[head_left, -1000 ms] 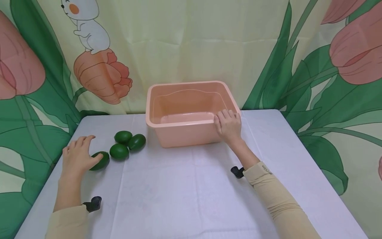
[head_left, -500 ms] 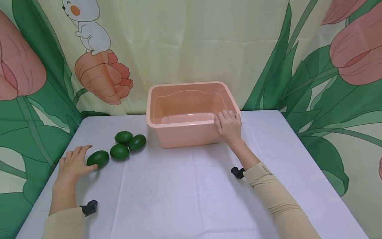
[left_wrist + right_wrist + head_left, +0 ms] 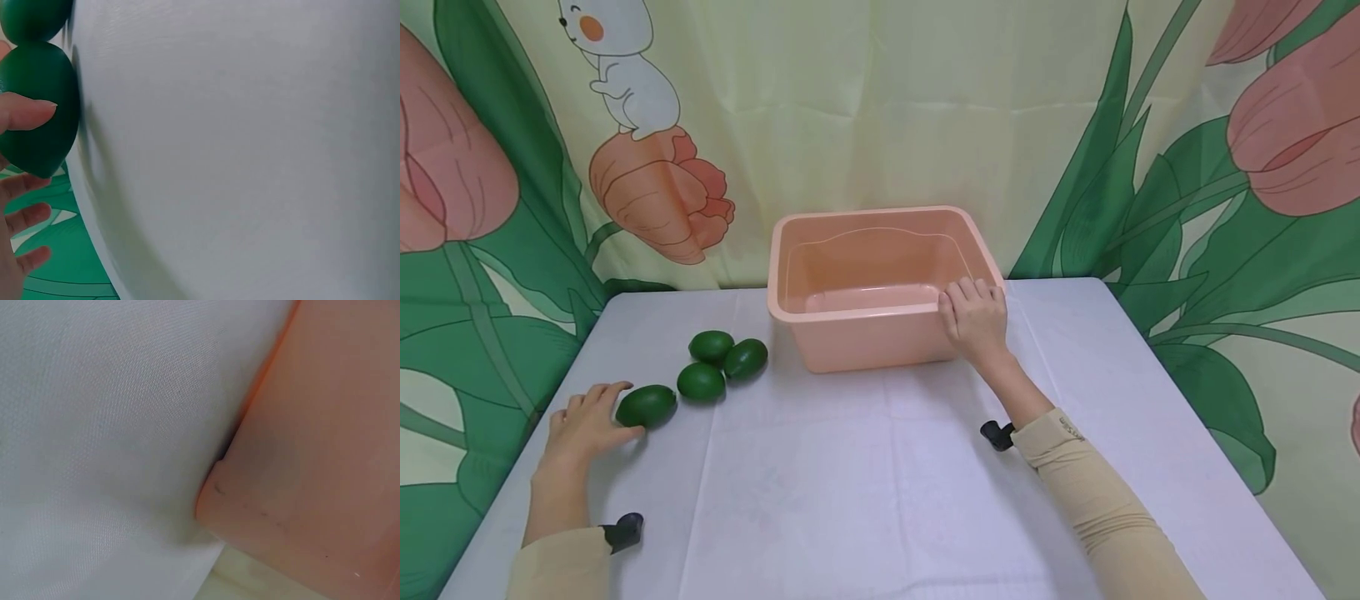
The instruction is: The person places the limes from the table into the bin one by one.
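Head view: left hand, fingers relaxed, thumb touching nearest avocado (1 of 4), long axis apparently left-right; right hand gripping tub rim.

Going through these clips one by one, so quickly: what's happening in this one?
A person sits at a white table. The left hand touches the nearest of four green avocados, thumb against it, without lifting it. The right hand grips the near right corner of an empty pink tub. The other three avocados lie bunched just left of the tub.
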The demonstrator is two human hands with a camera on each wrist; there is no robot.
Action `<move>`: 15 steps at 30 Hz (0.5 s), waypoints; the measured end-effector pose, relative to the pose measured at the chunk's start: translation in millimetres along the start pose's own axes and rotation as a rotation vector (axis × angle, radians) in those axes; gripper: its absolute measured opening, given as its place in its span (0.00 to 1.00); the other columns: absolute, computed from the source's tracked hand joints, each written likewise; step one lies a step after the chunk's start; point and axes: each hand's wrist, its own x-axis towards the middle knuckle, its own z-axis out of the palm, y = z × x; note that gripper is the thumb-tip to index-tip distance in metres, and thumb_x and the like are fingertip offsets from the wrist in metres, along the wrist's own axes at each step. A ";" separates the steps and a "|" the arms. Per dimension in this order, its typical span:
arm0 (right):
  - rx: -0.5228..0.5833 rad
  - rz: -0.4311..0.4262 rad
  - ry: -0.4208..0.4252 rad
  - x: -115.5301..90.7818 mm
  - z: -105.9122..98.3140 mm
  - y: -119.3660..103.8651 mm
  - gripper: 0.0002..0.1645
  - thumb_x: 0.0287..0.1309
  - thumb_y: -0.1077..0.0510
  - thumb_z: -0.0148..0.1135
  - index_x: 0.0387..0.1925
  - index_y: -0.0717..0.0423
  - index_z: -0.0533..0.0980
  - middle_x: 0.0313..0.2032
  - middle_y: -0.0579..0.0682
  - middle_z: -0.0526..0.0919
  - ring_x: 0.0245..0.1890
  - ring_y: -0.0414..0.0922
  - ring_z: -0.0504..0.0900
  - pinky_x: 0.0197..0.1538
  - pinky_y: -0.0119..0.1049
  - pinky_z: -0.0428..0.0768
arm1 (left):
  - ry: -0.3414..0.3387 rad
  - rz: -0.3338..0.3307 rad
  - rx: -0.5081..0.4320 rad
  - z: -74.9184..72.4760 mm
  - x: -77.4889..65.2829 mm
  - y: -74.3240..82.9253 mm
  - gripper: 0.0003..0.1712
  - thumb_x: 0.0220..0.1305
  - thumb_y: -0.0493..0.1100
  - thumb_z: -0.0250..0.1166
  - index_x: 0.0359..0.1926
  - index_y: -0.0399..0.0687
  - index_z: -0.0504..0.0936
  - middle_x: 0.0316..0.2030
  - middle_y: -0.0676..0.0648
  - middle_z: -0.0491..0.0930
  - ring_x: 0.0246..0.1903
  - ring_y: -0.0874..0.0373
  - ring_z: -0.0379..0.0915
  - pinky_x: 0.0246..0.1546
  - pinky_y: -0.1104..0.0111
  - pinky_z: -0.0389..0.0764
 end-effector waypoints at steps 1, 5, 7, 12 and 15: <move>0.000 0.001 -0.003 -0.3 0.3 0.0 0.26 0.64 0.48 0.32 0.25 0.59 0.72 0.26 0.54 0.73 0.28 0.53 0.69 0.33 0.47 0.65 | -0.004 -0.002 0.000 0.8 -0.3 -0.2 0.45 0.48 0.52 0.65 0.61 0.33 0.56 0.55 0.25 0.54 0.50 0.27 0.48 0.45 0.36 0.50; -0.001 0.003 -0.001 -0.8 1.4 0.3 0.25 0.64 0.49 0.33 0.25 0.59 0.72 0.26 0.54 0.73 0.28 0.53 0.69 0.33 0.47 0.65 | -0.012 -0.007 -0.002 3.5 -0.9 0.3 0.45 0.48 0.52 0.65 0.61 0.32 0.56 0.55 0.25 0.55 0.50 0.27 0.48 0.46 0.35 0.50; -0.004 0.002 0.001 -0.9 1.8 0.6 0.25 0.64 0.49 0.32 0.25 0.59 0.72 0.25 0.54 0.72 0.28 0.53 0.69 0.33 0.47 0.65 | -0.011 -0.003 -0.001 4.6 -0.6 0.5 0.45 0.48 0.52 0.65 0.60 0.31 0.56 0.55 0.25 0.55 0.50 0.27 0.48 0.46 0.35 0.50; -0.006 0.000 -0.003 -0.9 1.2 0.5 0.27 0.65 0.48 0.31 0.25 0.59 0.72 0.25 0.54 0.72 0.28 0.53 0.68 0.33 0.47 0.65 | -0.004 0.002 -0.002 8.1 1.4 1.4 0.45 0.48 0.52 0.65 0.60 0.30 0.57 0.54 0.25 0.55 0.50 0.27 0.48 0.45 0.35 0.51; -0.007 0.003 -0.005 -1.2 1.2 0.6 0.27 0.65 0.48 0.31 0.25 0.59 0.72 0.25 0.54 0.72 0.28 0.53 0.68 0.33 0.47 0.65 | -0.002 -0.003 -0.005 9.3 2.3 2.3 0.45 0.48 0.52 0.65 0.60 0.30 0.57 0.54 0.25 0.55 0.50 0.27 0.48 0.45 0.35 0.51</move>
